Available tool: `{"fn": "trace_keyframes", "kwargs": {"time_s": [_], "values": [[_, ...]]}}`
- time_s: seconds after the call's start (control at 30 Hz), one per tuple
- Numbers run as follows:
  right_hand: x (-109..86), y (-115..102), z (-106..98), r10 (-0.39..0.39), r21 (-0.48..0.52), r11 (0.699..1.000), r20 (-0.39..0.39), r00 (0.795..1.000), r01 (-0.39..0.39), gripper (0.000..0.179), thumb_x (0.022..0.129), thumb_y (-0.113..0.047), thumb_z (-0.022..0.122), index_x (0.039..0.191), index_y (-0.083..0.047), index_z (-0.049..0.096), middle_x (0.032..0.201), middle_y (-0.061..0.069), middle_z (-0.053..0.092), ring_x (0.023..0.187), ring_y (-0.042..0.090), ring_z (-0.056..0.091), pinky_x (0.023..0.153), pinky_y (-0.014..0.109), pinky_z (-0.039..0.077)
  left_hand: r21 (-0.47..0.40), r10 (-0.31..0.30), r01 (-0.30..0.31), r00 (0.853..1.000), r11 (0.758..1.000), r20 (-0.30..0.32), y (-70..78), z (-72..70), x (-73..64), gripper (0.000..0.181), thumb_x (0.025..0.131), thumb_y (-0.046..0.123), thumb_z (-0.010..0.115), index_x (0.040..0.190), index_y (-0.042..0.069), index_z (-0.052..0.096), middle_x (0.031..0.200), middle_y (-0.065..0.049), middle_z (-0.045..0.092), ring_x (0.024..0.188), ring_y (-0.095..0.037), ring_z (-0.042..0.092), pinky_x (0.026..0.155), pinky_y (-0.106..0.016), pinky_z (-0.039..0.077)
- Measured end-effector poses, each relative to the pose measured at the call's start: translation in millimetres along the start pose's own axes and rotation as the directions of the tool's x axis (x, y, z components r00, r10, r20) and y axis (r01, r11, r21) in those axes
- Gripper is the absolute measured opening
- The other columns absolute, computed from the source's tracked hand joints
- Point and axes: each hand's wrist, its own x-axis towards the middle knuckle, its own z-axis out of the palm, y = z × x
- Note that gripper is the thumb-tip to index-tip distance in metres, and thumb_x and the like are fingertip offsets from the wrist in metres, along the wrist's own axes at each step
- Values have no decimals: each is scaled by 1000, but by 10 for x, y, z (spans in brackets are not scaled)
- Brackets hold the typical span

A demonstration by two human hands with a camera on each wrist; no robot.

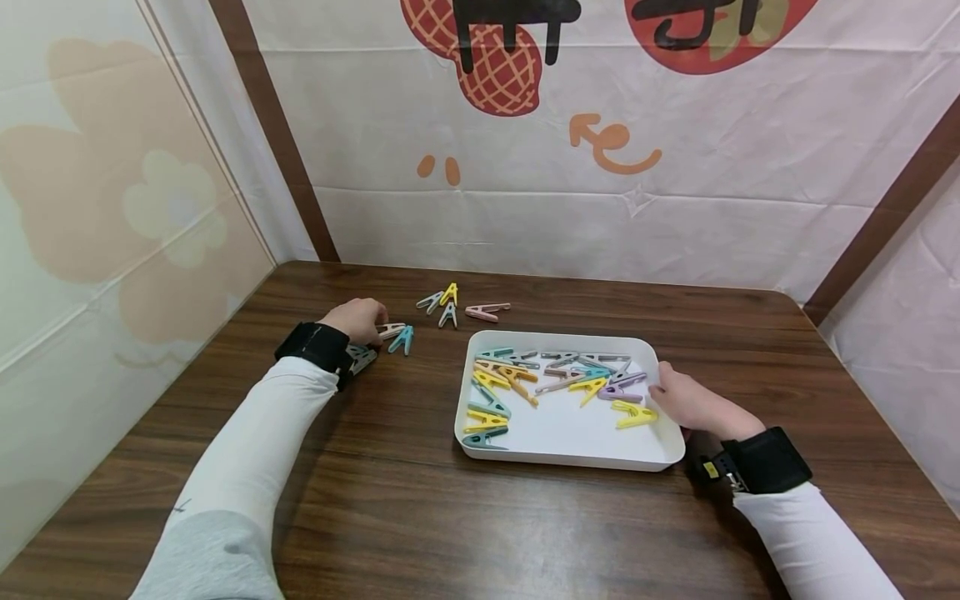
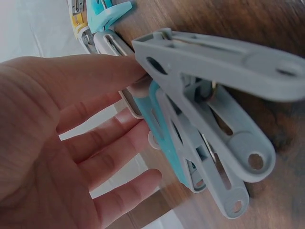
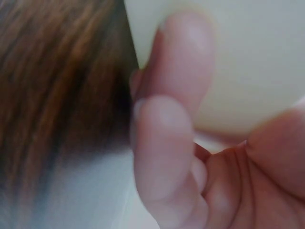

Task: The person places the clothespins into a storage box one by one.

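A white tray (image 1: 562,429) is sitting near the middle of the surface (image 1: 390,525), with clothespins (image 1: 592,387) lying mostly along its left and far edges, and the right hand (image 1: 693,402) is grasping its right edge. Towards the surface's far left corner, the left hand (image 1: 357,321) is pinching grey clothespins (image 2: 219,59) beside a turquoise clothespin (image 1: 403,337). Nearer the far edge, 4 loose clothespins (image 1: 448,294) are lying

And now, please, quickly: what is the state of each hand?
Left hand: closed, pinching several clothespins, gray ones among them.
Right hand: closed, gripping the white tray at its right end.
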Motion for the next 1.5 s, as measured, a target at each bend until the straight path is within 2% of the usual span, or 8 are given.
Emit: {"fn": "trace_keyframes", "kwargs": {"time_s": [0.23,0.4,0.67,0.83,1.03,1.2,1.37,1.5], "values": [[-3,-3,-1,-7,-3,1000,-3,1000,7,42,102,-7,38,129,20,21,90,24,52,56,20,54,45,35,47,-20,13,-13,1000,1000,-8,-29,-2,-8,21,84,9,71,101,0,64,98,-14,63,82,-26,55,75,-42,45],[-5,-4,-1,-17,-7,1000,-13,1000,17,40,102,-7,38,127,20,22,86,21,51,55,20,53,44,35,46,-25,24,-26,998,999,-61,-49,-29,-27,23,84,11,71,103,0,64,97,-14,63,82,-26,56,76,-44,45],[-10,-12,-6,-10,-5,1000,-8,1000,10,41,102,-7,38,129,19,21,88,22,52,55,20,54,44,35,47,-63,28,-37,990,997,-140,169,-175,-147,25,88,12,69,107,-2,62,93,-13,62,81,-27,57,74,-45,46],[-7,-5,5,-5,-5,1000,-11,1000,5,42,102,-7,39,130,19,22,92,25,53,58,21,55,45,35,47,-35,88,-96,980,995,-179,397,-227,-140,28,90,16,68,111,-3,62,103,-17,62,90,-29,57,81,-46,45],[-12,-7,3,-13,-9,1000,-15,1000,13,42,102,-7,39,130,19,22,93,24,53,62,21,55,47,36,47,2,182,-185,963,983,-198,801,-297,-193,34,91,19,68,118,-1,62,111,-17,62,93,-27,58,83,-45,46],[-13,-9,-5,-8,-5,1000,-9,1000,8,40,102,-7,38,128,19,23,90,23,52,60,21,54,46,35,47,36,286,-285,937,958,-202,1143,-313,-276,34,91,20,69,119,2,63,109,-13,62,87,-23,56,77,-40,47],[-12,-12,-2,7,-6,1000,-3,1000,-7,43,103,-8,38,131,19,20,90,23,52,58,20,54,46,35,47,60,383,-378,913,924,-143,1472,-276,-320,33,91,22,69,119,5,64,107,-8,62,84,-19,56,74,-35,48],[-15,-18,2,12,-9,1000,0,1000,-12,43,103,-8,38,131,20,20,88,21,51,56,20,53,46,35,47,105,457,-449,888,887,-60,1714,-215,-322,32,92,24,69,119,8,65,116,-7,64,93,-17,60,77,-33,49]]}}
